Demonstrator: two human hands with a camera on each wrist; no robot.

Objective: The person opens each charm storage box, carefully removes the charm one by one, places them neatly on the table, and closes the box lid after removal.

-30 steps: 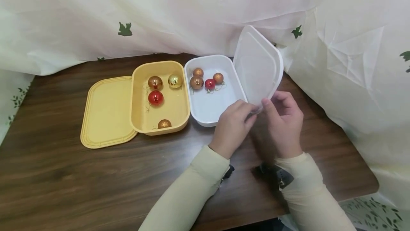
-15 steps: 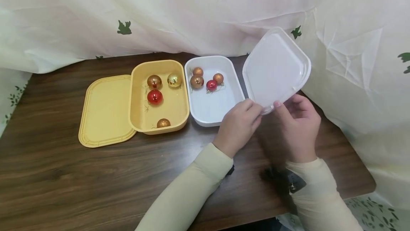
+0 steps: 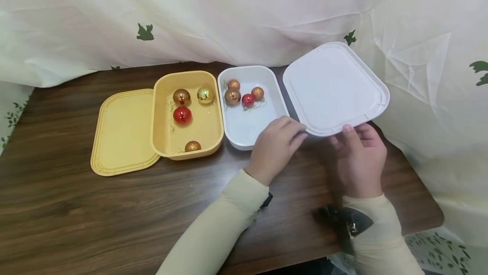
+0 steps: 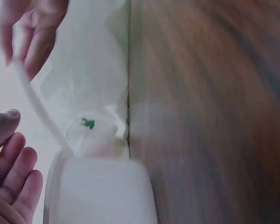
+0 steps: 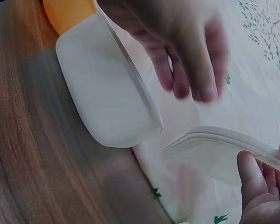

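Note:
My right hand pinches the near edge of a white lid, thumb on top. The lid is tilted above the table, to the right of a white plastic box. Inside that box lie several small Christmas baubles, among them a red one and a shiny copper one. My left hand is over the box's near right corner. Its loosely bent fingers hang apart from the lid in the right wrist view, and the left wrist view shows a gap between its thumb and the lid too.
Against the white box's left side stands a yellow box with several baubles, including a gold one. A yellow lid lies flat left of it on the dark wooden table. White curtain hangs behind.
The white lid has swung away from the white box to the right and tipped flatter, and the right hand has moved right with it. The left hand has let go of the lid's corner.

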